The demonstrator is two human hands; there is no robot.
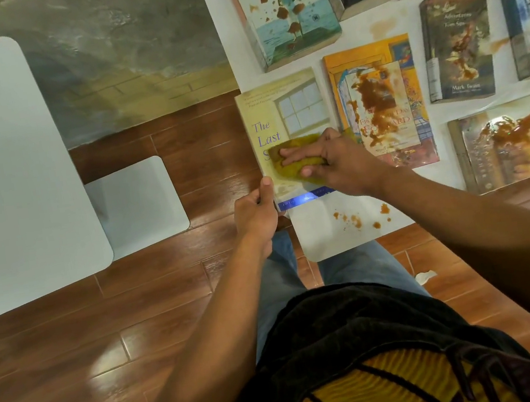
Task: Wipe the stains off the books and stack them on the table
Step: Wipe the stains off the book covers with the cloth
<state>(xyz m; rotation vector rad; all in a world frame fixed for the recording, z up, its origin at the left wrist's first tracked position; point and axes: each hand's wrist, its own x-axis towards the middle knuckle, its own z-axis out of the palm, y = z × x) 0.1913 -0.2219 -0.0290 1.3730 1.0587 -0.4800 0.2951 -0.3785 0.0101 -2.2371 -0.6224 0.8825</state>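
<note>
Now right hand (330,163) flat on cloth (288,157) atop book (282,119), left hand (255,216) grip at corner

— How's the light?
— Warm, fairly dim indoor light. Soft glare patches lie on the wooden floor (110,368) at near left, and a small blue glint on the book (282,119).
— Sharpness?
— Centre crisp; edges bend and soften, far right books blur.

Wooden floor (58,369); crumpled white scrap (424,276) on it; grey mottled wall (114,51) beyond.
</note>
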